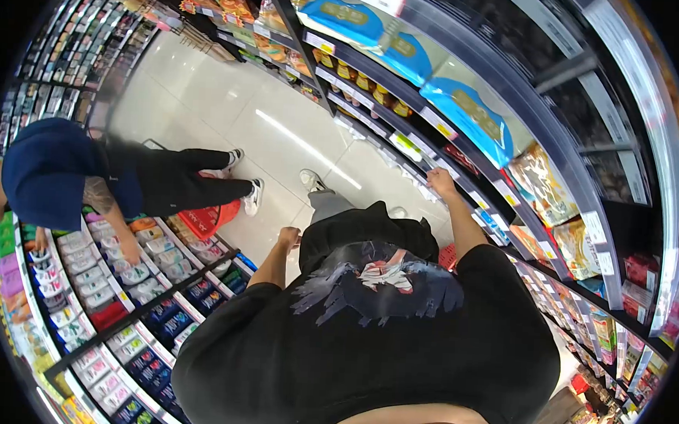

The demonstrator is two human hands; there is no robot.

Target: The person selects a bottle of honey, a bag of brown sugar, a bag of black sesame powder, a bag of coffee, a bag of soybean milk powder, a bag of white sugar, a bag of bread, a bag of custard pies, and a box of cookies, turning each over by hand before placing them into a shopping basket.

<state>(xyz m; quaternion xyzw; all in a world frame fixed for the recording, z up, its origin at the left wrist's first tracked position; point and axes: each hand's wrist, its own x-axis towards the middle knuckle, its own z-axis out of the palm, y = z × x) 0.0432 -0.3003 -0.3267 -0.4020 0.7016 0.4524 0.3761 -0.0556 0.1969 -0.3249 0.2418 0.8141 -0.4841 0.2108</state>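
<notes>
Beside the black cloth at my waist, my left hand point(289, 238) hangs with its fingers curled in; whatever they hold, if anything, is hidden. My right hand point(441, 181) is raised before the shelving on the right, fingers curled, with nothing visible in them. Close by it are shelf price labels point(406, 145) and a lower shelf of dark red packs point(461, 158). A bit of red mesh basket point(447, 256) shows between my shirt point(380, 320) and right forearm; how it is carried cannot be made out.
On the left, a person in a dark blue top point(53, 173) reaches over a display of boxed goods point(86, 277), a red basket point(209, 220) beside them. Blue packs point(472, 119) and snack bags point(541, 183) fill the right shelves. A tiled aisle floor point(208, 92) runs ahead.
</notes>
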